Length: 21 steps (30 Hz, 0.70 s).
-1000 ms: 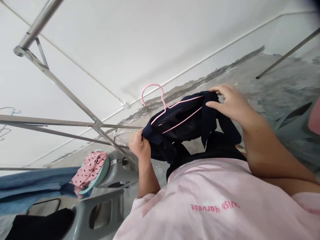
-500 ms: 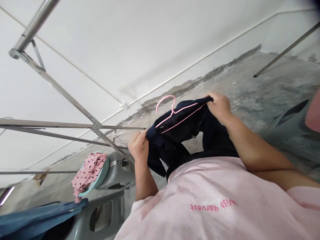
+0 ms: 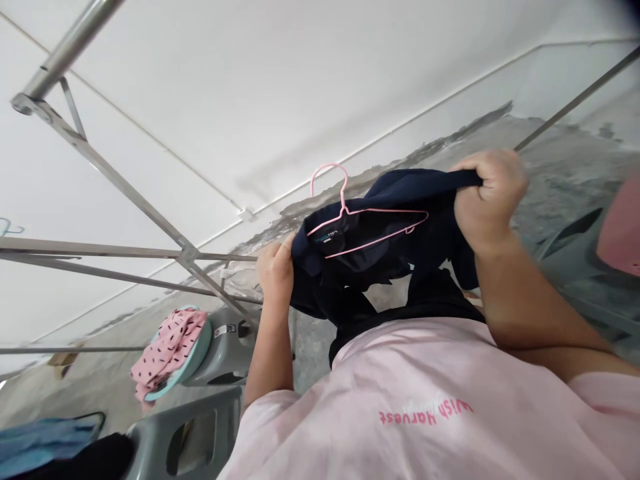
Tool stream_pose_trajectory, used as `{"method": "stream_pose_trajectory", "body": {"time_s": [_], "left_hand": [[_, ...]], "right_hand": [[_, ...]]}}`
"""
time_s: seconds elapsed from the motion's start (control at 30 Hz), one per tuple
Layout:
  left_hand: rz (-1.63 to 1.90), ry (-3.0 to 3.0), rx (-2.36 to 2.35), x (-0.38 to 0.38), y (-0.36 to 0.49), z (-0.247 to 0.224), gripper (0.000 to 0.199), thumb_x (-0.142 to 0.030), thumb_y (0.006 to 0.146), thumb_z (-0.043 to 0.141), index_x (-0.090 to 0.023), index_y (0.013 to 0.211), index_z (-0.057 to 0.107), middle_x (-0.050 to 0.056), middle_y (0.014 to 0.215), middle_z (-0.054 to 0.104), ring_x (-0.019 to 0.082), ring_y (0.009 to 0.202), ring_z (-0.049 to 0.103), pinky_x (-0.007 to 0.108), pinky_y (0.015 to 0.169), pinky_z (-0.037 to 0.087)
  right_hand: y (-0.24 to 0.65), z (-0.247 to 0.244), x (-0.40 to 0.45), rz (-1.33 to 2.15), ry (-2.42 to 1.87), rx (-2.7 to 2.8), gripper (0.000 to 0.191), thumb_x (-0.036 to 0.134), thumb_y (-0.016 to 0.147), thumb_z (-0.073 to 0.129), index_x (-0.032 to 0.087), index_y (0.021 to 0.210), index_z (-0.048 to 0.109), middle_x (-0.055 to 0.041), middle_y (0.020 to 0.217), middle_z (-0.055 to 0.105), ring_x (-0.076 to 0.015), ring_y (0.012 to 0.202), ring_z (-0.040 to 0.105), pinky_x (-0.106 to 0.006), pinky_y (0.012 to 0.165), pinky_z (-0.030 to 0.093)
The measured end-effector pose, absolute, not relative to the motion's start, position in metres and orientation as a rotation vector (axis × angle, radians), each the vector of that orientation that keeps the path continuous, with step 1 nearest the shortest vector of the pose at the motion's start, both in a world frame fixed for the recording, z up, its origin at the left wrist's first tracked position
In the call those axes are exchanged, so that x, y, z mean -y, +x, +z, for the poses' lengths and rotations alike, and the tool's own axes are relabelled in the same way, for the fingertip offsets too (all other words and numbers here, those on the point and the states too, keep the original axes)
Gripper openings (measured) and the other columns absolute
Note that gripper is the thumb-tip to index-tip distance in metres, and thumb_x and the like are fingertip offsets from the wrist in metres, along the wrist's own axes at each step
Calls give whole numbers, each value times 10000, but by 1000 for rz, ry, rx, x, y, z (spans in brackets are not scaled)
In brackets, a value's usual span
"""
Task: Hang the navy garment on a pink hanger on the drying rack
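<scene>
While two bare hands hold up one navy garment (image 3: 420,187) in front of the person's lap, one pink hanger (image 3: 345,200) sits in its neck opening. The left hand (image 3: 276,270) pinches the cloth at one shoulder, thumb against curled fingers. The right hand (image 3: 493,193) is closed in a fist on an edge of the garment at the other side, a little blurred, and set higher than the left. Neither hand touches the hanger, as far as I can see. Its single hook stands up clear of the cloth. Of its two ends, one shows bare inside the opening, toward the right hand; the other is hidden under the cloth by the left hand. One small label (image 3: 327,237) shows inside the neck.

Over on the left I count two gray stools (image 3: 223,347), and one teal basin (image 3: 195,360) rests on the farther one, holding one pink cloth (image 3: 167,347) with dark marks that droops over the rim. Below lie one blue cloth (image 3: 43,440) and one black cloth (image 3: 105,457), both cut off by the view. One metal rack (image 3: 130,193) crosses that side, and part of one light blue hanger (image 3: 6,228) shows above its bar. At the far right is one pink object (image 3: 620,230), too cropped to name.
</scene>
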<state>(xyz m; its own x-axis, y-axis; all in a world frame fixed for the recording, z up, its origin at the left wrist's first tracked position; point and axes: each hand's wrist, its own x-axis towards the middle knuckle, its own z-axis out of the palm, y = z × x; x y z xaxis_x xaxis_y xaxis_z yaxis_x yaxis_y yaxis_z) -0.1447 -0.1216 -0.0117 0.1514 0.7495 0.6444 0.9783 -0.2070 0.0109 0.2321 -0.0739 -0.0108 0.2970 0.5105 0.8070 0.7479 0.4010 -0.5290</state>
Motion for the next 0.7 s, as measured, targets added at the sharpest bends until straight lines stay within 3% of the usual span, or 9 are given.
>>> {"method": "stream_pose_trajectory", "body": {"time_s": [0.13, 0.37, 0.5, 0.7], "left_hand": [[-939, -1866, 1618, 121, -144, 3, 442, -71, 872, 453, -270, 1136, 746, 19, 701, 508, 169, 709, 486, 287, 735, 340], [-1030, -1670, 1681, 126, -141, 8, 480, -12, 782, 456, -225, 1089, 757, 48, 746, 525, 198, 781, 503, 315, 786, 354], [-1010, -1619, 1696, 128, -139, 10, 463, -26, 811, 453, -229, 1089, 763, 54, 773, 557, 190, 794, 509, 311, 779, 353], [-997, -1684, 1712, 117, -139, 13, 422, -67, 850, 472, -255, 1095, 760, 43, 828, 576, 173, 829, 524, 290, 774, 360]], "right_hand": [[232, -5, 78, -136, -1301, 1335, 242, 149, 739, 412, 172, 758, 651, -79, 828, 691, -191, 871, 633, -316, 861, 458], [227, -11, 85, 406, -1230, 1519, 229, 180, 633, 451, 150, 772, 630, -32, 693, 580, -139, 696, 523, -253, 661, 372], [224, -4, 98, 542, -1119, 1517, 199, 164, 625, 476, 161, 776, 605, -17, 730, 563, -133, 725, 515, -247, 669, 367], [197, 4, 129, 499, -1013, 1414, 167, 181, 689, 536, 209, 832, 616, -23, 817, 616, -170, 785, 584, -302, 758, 469]]}}
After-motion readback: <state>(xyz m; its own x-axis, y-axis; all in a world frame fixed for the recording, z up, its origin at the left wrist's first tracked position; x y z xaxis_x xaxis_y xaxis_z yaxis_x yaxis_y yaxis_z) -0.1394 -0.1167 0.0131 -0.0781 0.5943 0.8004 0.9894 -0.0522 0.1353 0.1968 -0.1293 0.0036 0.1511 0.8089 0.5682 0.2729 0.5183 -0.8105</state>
